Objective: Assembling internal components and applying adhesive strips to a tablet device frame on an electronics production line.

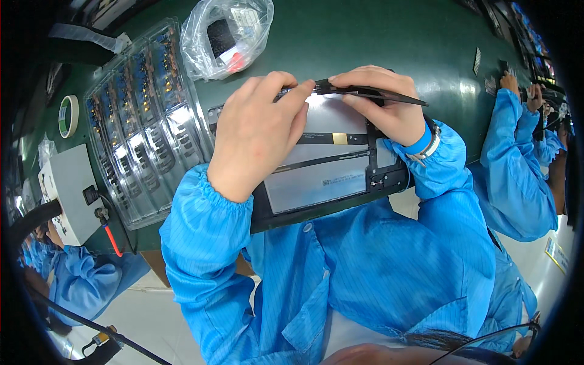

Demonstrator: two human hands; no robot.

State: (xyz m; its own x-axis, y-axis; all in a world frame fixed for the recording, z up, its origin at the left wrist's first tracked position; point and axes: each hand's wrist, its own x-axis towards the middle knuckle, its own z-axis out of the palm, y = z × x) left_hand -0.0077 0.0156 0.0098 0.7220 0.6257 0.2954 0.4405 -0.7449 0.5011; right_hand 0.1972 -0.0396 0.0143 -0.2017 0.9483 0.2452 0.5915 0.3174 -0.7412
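An opened tablet (319, 187) lies at the table's front edge, its silver battery panels and black frame exposed. A dark strip with a gold-coloured patch (339, 139) crosses the panels. My left hand (252, 137) reaches over the tablet's left side, with fingers bent and fingertips together at its far edge. Whatever they pinch or press there is too small and covered to name. Black tweezers (398, 97) lie in my right hand (389, 112), gripped between thumb and fingers. Their one end is by the far edge near my left fingertips; the other sticks out to the right.
Left of the tablet, a clear plastic tray (143, 121) holds rows of small parts. Beyond it are a clear bag (226, 38) with dark contents, a tape roll (68, 115) and a grey box (72, 191) with cables. Co-workers in blue sleeves (517, 182) sit on both sides.
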